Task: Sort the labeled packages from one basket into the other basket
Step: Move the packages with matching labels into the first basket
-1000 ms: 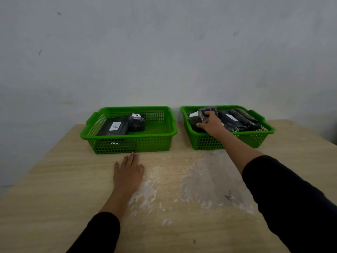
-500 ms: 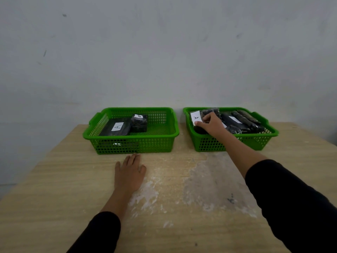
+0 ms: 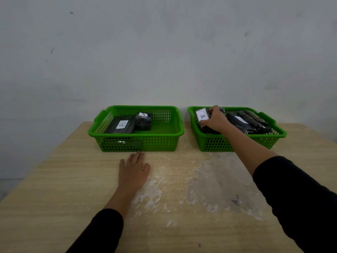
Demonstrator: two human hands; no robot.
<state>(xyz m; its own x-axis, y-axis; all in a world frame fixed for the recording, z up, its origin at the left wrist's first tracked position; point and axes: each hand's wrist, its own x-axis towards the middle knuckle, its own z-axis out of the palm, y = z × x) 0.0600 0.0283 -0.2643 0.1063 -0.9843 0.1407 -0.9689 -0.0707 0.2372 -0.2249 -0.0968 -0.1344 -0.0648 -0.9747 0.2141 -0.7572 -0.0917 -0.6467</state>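
Right hand: right hand (image 3: pixel 214 119) grips the dark plastic-wrapped package with white "A" label (image 3: pixel 202 116), in the near-left corner of the right green mesh basket (image 3: pixel 237 143).
Left hand: left hand (image 3: pixel 134 170) flat, fingers straight, on the table just before the left green mesh basket (image 3: pixel 136 143).
Advice: lift clear of the rim before crossing left.

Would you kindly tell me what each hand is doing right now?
Left hand: open, flat on the table.
Right hand: gripping package A.
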